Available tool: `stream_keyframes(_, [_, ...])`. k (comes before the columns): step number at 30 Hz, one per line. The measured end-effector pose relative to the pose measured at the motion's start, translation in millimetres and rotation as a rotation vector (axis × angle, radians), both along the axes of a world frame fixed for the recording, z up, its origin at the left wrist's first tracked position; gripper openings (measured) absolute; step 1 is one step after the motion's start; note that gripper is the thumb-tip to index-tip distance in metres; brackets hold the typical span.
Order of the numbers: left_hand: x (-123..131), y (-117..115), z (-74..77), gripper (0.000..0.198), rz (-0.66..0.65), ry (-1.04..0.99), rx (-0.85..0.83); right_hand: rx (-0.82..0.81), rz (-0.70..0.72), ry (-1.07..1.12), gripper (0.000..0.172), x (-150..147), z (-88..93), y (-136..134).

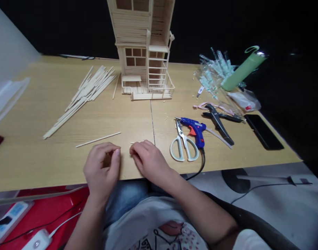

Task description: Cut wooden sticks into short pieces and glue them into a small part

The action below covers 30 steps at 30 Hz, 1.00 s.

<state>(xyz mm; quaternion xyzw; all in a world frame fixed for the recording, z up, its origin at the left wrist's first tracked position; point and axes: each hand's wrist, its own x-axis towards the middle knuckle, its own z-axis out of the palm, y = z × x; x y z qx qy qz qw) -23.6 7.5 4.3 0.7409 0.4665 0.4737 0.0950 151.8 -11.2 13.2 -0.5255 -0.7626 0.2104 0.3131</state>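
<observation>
Watching my feed: left hand point(103, 165) is loosely curled, nothing visible in it; can't tell if the right hand point(149, 159) is pinching anything. Stick point(98, 139) lies on the table just past the left. I'd grip it near one end, and treat the glue gun point(200, 133) beside the scissors point(184, 139) as hot. House point(135, 38) stands farther back.

Miniature stick house point(132, 34) as landmark | directly in front: open tabletop point(138, 118) | left: stick pile point(91, 87) obstructs | front-left: loose stick point(98, 139) lies flat | front-right: scissors point(181, 133) and hot-glue gun point(199, 130) obstruct | right, farther off: green bottle point(243, 72) blocks passage
</observation>
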Motion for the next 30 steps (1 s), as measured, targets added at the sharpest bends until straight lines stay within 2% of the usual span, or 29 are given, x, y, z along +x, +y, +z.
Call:
stream_keyframes(5, [-1,-2,0.7,0.003,-0.039,-0.001,-0.047,-0.017,-0.039,0.069,0.013,8,-2.6,1])
stream_keyframes(8, [-3,-3,-1.9,0.003,-0.106,0.080,-0.147,-0.034,-0.100,0.031,0.009,15,-0.9,-4])
stream_keyframes(11, [-4,-3,-5.6,0.008,-0.102,0.188,-0.208,-0.058,-0.148,-0.032,0.003,16,0.2,-7])
stream_keyframes(15, [-3,-3,-7.6,0.010,-0.091,0.265,-0.218,-0.068,-0.137,-0.080,0.008,9,-0.4,-6])
stream_keyframes(20, [-1,-2,-7.6,0.010,-0.073,0.264,-0.194,-0.024,-0.128,-0.133,0.015,-1,-4.0,0])
stream_keyframes(30, [1,1,-8.8,0.011,-0.025,0.285,-0.193,0.003,-0.148,-0.127,0.015,-5,-5.5,3])
